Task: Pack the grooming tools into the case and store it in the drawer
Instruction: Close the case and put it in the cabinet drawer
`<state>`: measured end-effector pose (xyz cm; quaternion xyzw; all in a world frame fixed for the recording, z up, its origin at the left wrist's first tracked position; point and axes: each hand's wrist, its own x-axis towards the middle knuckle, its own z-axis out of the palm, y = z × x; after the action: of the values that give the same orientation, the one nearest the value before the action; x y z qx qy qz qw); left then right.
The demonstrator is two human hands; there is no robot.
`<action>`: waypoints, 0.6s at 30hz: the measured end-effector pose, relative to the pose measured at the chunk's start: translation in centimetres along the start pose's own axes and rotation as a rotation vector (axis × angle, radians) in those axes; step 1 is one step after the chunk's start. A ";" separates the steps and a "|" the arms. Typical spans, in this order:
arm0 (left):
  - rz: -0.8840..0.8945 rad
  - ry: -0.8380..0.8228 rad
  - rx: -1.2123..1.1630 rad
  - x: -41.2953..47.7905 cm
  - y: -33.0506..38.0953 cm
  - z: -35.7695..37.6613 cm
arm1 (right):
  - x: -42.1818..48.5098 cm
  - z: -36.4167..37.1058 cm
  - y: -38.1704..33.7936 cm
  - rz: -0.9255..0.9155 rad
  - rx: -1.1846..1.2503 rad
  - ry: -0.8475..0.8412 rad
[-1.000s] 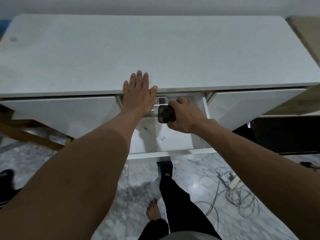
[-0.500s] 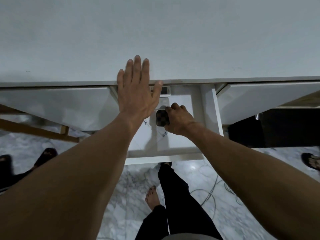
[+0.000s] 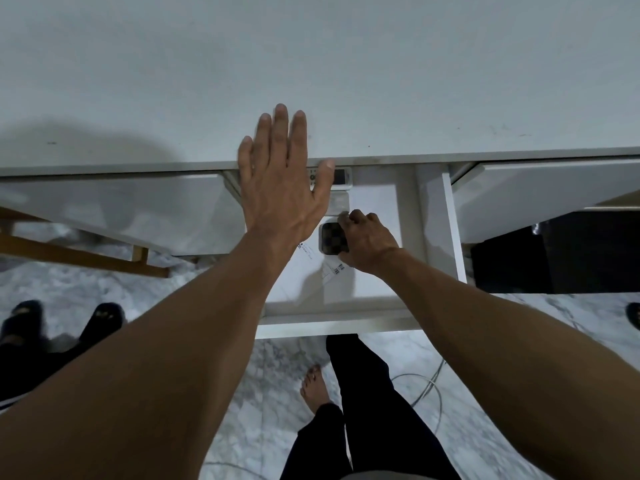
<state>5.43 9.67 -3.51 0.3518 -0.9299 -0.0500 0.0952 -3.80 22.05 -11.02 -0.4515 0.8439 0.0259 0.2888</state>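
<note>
Dark checkered case, one, in one open drawer; right hand fingers curl round it; left hand fingers straight.

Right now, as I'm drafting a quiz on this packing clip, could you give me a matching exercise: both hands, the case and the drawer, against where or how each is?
Things:
1. left hand
2. right hand
3. case
4. drawer

States:
A. pulled open below the tabletop
B. flat, fingers straight, over the tabletop's edge
C. dark, checkered, inside the drawer
D. fingers curled round the case

Pairs: 1-B, 2-D, 3-C, 4-A.
</note>
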 end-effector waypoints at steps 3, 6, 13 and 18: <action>-0.008 0.000 -0.003 0.0 0.1 -0.2 | -0.4 -0.4 -0.1 0.013 -0.005 -0.008; -0.015 -0.010 -0.013 0.1 0.1 -0.5 | -1.2 -1.1 -0.1 0.034 0.007 -0.005; -0.009 -0.157 -0.046 0.4 0.3 -2.3 | -5.1 -4.0 0.1 0.079 0.028 0.056; 0.028 -0.270 -0.119 -1.0 0.8 -5.2 | -9.5 -6.6 -0.7 0.077 0.059 0.148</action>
<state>6.76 10.74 1.57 0.3226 -0.9344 -0.1506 -0.0091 -2.21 26.76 -0.53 -0.4109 0.8800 -0.0212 0.2374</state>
